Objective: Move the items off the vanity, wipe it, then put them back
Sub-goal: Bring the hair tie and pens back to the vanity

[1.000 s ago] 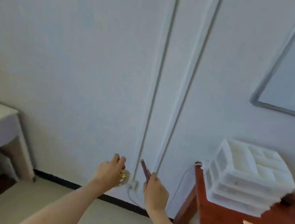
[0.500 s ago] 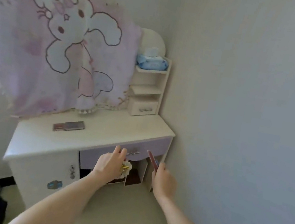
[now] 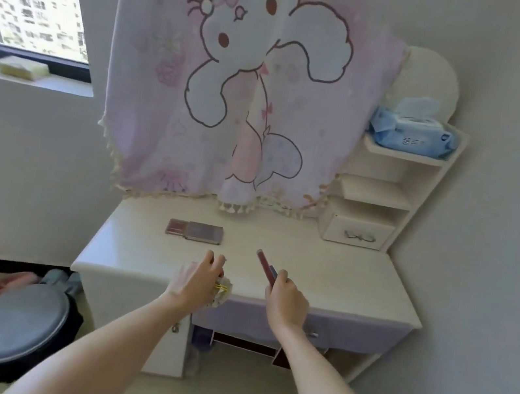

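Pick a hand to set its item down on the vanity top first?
Right, probably. The right hand holds the flat reddish item already over bare vanity top; the left hand sits nearer the front edge.

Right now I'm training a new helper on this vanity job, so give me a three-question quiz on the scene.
1. True or false: the vanity top is bare.
2. What does the right hand hold? A) slim reddish case B) comb C) bottle
3. What sits on the top shelf?

Key: 1 false, a flat palette lies there. 2 A. 3 A blue wipes pack.
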